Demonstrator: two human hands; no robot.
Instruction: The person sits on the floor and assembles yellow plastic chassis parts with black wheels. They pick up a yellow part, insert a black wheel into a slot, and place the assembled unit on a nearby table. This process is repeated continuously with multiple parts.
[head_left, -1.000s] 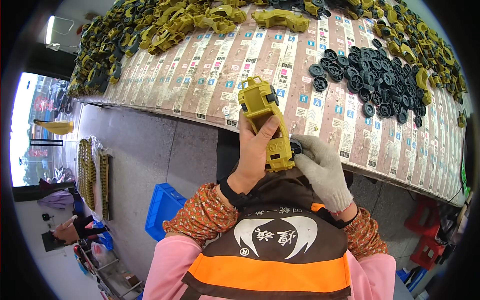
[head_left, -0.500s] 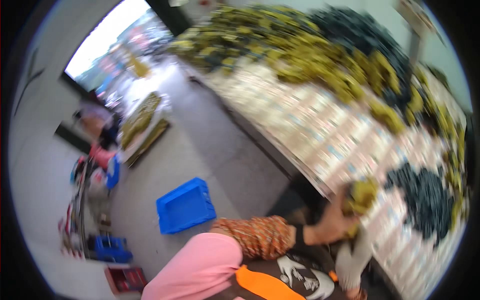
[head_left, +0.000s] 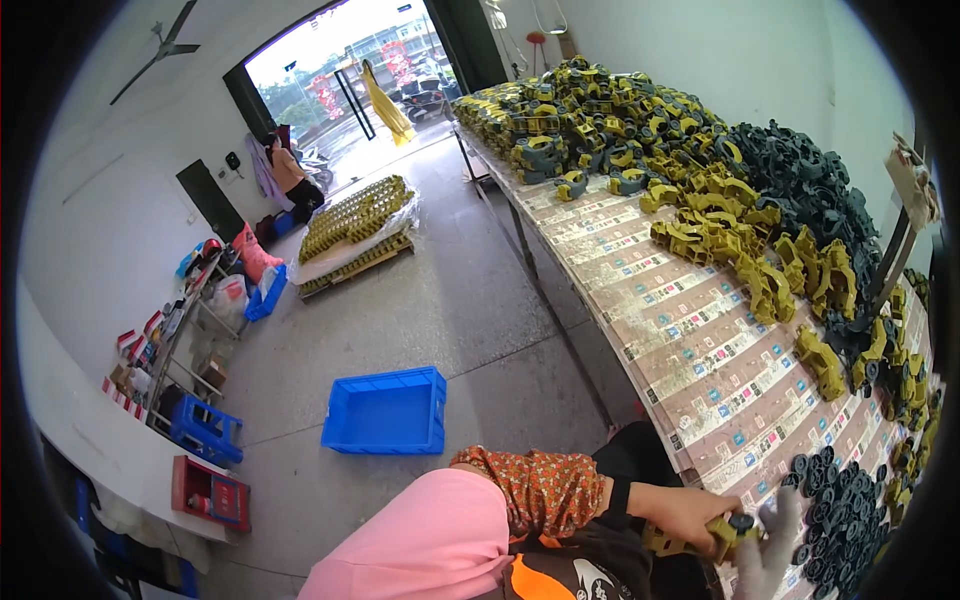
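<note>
Low at the right, my left hand (head_left: 688, 514), bare with a black band at its wrist, grips a yellow-olive moulded plastic part (head_left: 726, 540) beside the table edge. A small dark round piece (head_left: 741, 522) shows on top of the part. My right hand (head_left: 772, 548), in a pale grey glove, closes round the part's right end, one finger pointing upward; its lower side is cut off. Just right of the glove lies a heap of dark ring-shaped pieces (head_left: 838, 505). One loose yellow part (head_left: 820, 364) lies farther up the table.
The long table (head_left: 640, 300), covered with printed sheets, carries a big heap of yellow-and-dark parts (head_left: 600, 115) and a dark heap (head_left: 800, 175). On the floor stand a blue crate (head_left: 385, 412) and a pallet of yellow parts (head_left: 355, 225). A cluttered shelf (head_left: 185, 335) lines the left wall.
My view has shifted and sharpened. The left hand with the yellow part has come down from over the table's edge, and the gloved right hand has come up against that part.
</note>
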